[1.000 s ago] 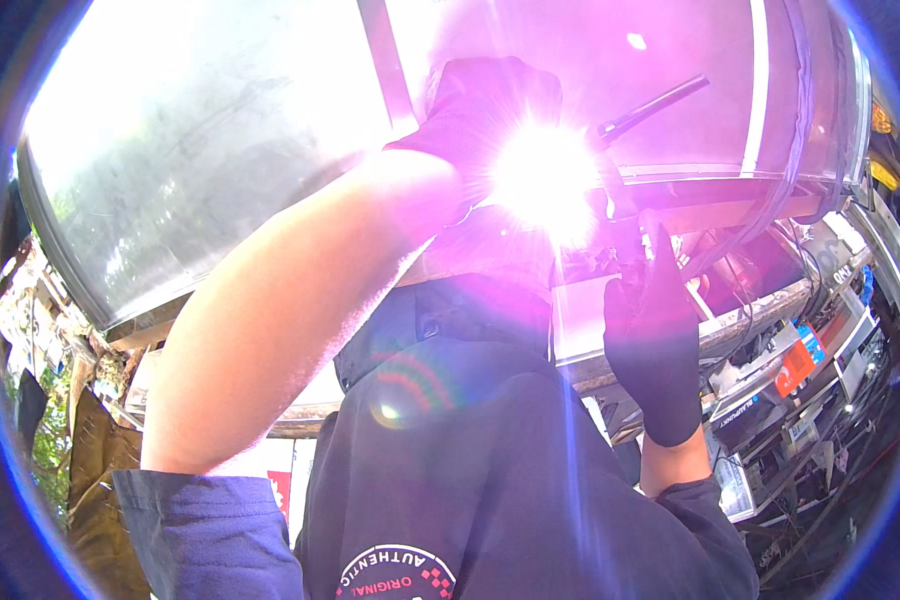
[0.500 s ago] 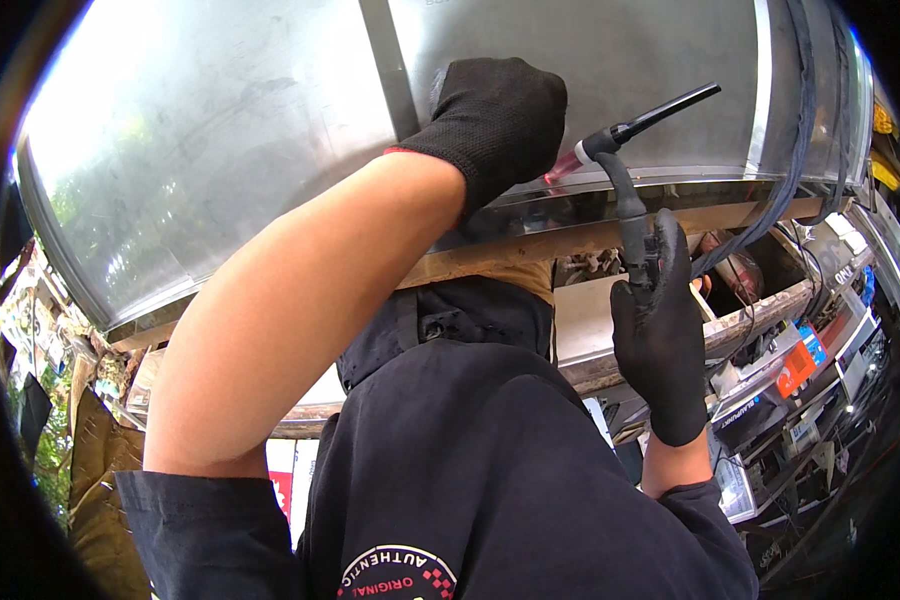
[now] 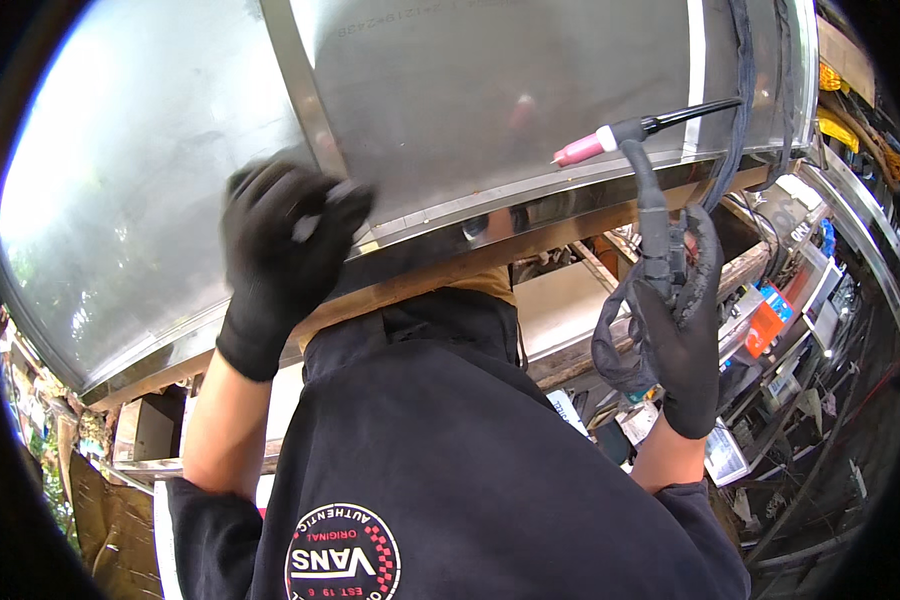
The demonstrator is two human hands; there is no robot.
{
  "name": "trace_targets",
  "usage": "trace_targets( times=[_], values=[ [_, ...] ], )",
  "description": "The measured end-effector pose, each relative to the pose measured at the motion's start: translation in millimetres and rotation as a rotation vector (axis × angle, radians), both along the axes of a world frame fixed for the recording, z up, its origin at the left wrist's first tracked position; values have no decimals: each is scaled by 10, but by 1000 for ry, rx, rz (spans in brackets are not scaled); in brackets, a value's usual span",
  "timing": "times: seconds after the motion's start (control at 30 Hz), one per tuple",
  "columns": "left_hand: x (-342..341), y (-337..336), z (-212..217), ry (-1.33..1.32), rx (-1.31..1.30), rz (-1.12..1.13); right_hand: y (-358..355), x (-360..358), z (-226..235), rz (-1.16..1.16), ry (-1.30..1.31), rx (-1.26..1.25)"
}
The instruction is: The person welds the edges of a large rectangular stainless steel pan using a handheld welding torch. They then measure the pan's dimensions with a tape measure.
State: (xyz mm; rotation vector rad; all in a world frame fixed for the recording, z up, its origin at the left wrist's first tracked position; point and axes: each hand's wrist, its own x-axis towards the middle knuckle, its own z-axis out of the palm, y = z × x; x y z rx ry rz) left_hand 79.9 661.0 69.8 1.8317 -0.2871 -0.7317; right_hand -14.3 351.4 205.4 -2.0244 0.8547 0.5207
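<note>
A TIG welding torch (image 3: 653, 215) with a pink nozzle and a long black back cap is held by its handle in my right hand (image 3: 685, 335), which wears a black glove. Its nozzle points left, just above the front edge of a large sheet-metal panel (image 3: 510, 90). My left hand (image 3: 288, 245), also in a black glove, hovers over the panel beside a raised metal strip (image 3: 305, 90). Motion blurs its bent fingers. A small gap shows between thumb and finger, and whether anything is in them I cannot make out.
A dark cable (image 3: 738, 90) drapes over the panel's right side. Below the front edge runs a wooden beam (image 3: 400, 285). Boxes and scrap, among them an orange box (image 3: 763, 328), crowd the lower right. Yellow material (image 3: 838, 130) lies at the far right.
My left hand has moved left and toward me, away from the torch nozzle, and its fist has loosened. The right hand still holds the torch, whose nozzle now shows fully.
</note>
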Motion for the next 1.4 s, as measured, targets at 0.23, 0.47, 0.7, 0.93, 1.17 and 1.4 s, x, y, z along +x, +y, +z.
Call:
trace_targets(
  times=[0.23,0.47,0.7,0.93,1.17,1.4],
  values=[
    [-688,818,-268,4,-31,15,-112,-3,-129,436,62,-160],
    [-813,923,-396,5,-92,40,-34,50,-118,410,80,-96],
    [-710,891,-340,5,36,19,-53,71,-93,465,150,-142],
    [-686,833,-307,-1,64,6,-120,128,-131,523,110,-131],
    [-696,868,-328,-13,46,-11,-71,188,-81,479,212,-149],
    [-841,976,-466,-75,-130,5,-85,203,-89,520,181,-106]
  ],
)
